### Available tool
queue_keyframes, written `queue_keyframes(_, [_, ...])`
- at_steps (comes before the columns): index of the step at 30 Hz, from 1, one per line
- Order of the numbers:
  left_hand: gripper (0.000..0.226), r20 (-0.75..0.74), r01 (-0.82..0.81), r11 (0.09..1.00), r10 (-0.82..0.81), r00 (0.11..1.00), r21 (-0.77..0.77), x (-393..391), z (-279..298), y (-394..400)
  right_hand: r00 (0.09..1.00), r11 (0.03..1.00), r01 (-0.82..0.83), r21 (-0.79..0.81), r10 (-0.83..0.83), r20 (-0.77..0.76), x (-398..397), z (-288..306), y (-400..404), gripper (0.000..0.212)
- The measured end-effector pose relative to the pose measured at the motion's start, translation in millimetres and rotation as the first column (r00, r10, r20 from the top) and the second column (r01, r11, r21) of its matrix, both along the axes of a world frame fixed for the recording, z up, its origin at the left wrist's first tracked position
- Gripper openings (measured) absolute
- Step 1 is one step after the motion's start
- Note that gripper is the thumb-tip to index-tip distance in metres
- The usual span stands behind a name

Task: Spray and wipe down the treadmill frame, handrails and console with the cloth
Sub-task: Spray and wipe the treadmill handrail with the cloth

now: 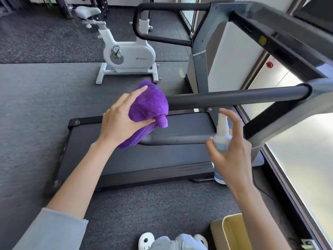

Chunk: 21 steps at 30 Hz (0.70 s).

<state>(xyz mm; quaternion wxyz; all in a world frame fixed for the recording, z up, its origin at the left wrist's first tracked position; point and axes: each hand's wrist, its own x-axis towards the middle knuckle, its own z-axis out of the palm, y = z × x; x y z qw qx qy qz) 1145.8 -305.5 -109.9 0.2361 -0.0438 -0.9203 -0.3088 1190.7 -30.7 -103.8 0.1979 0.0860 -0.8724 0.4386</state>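
My left hand [119,118] grips a purple cloth [149,107], wrapped around the near end of the treadmill's dark handrail [234,97]. The cloth's tail hangs down over the lower bar [176,139]. My right hand [232,150] holds a white spray bottle [222,136] upright beside the lower bar, fingers curled round its body and the index finger raised near the nozzle. The treadmill belt [153,159] lies below both hands. The console [281,38] and grey upright frame [203,51] rise at the upper right.
A white exercise bike [126,56] stands behind the treadmill on the grey floor mat. A window wall [306,159] runs along the right. A yellow bin [232,231] sits by my feet at the bottom right.
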Motion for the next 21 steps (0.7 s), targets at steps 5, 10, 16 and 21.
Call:
queue_keyframes(5, [0.080, -0.051, -0.008, 0.977, 0.019, 0.999, 0.211, 9, -37, -13, 0.999, 1.000, 0.019, 0.020, -0.020, 0.034, 13, -10, -34, 0.067])
queue_keyframes(10, [0.084, -0.049, -0.035, 0.882, 0.065, 0.997, 0.471, 3, -73, 0, 0.999, 1.000, 0.021, 0.011, -0.021, 0.036, 25, -21, -60, 0.069])
queue_keyframes(16, [0.089, -0.100, -0.084, 0.862, 0.153, 0.983, 0.499, 4, -96, 12, 0.995, 0.994, 0.065, 0.086, -0.071, 0.076, 27, -40, -64, 0.068])
queue_keyframes(21, [0.084, -0.082, -0.145, 0.791, 0.239, 0.968, 0.594, 26, -107, 20, 0.978, 0.971, 0.110, 0.214, -0.144, 0.149, 10, -61, -54, 0.068])
